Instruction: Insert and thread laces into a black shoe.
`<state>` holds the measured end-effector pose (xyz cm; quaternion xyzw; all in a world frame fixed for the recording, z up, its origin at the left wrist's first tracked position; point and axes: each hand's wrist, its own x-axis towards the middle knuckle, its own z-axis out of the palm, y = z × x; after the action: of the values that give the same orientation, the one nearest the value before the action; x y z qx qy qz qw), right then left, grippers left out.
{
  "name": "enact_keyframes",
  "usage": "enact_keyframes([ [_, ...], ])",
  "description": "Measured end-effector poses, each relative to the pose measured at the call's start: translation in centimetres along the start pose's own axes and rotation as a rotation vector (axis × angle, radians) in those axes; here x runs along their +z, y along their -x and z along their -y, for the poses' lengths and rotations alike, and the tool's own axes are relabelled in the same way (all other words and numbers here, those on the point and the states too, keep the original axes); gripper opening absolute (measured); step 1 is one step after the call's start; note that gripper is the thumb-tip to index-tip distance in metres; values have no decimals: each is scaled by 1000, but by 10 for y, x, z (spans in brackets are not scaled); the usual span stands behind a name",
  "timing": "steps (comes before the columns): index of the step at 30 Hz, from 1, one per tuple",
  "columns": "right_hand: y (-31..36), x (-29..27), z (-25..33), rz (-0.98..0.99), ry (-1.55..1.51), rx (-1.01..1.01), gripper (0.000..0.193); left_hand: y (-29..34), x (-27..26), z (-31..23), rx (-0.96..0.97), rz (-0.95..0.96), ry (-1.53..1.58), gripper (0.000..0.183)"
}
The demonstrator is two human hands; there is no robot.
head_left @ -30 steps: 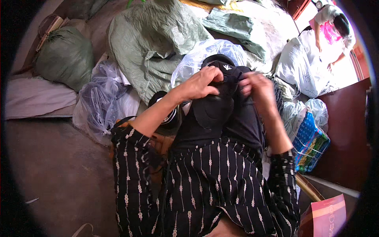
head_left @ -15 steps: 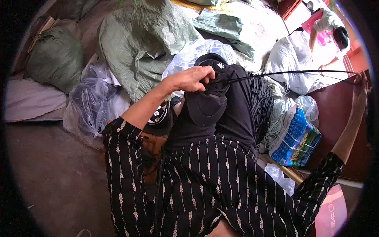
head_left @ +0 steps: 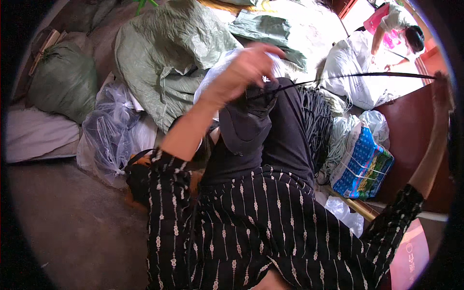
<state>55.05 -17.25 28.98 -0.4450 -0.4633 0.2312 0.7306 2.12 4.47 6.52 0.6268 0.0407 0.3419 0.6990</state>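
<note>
Trousers [head_left: 290,137] under black cap [head_left: 244,128] near left hand [head_left: 249,70], cord [head_left: 367,75] to right hand [head_left: 442,89]

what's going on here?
A person has a black cap on their lap. The right hand, stretched far out to the side, holds a black cord that runs nearly straight back to the cap. The left hand is over the cap's far end, too blurred to tell whether it grips anything. A bundle of black cords lies right of the lap.
</note>
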Motion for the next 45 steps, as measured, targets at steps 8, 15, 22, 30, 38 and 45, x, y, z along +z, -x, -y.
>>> enact_keyframes([
  [8, 179, -81, -282, -596, -159, 566, 2, 125, -213, -25, -70, -1118, 532, 20],
  [15, 224, 221, -293, 201, 277, 364, 18, 212, -314, -54, 32, -714, 350, 19],
  [22, 247, 289, -256, 479, 533, 433, 15, 282, -331, -172, 292, -1172, 178, 25],
  [30, 242, 287, -270, 526, 513, 441, 18, 190, -153, -73, -145, -892, -627, 47],
  [38, 239, 293, -272, 400, 619, 502, 20, 84, 22, 44, 11, -420, -1102, 6],
  [45, 259, 310, -280, 346, 1132, -304, 14, 88, 34, 55, 95, -457, -1216, 8],
])
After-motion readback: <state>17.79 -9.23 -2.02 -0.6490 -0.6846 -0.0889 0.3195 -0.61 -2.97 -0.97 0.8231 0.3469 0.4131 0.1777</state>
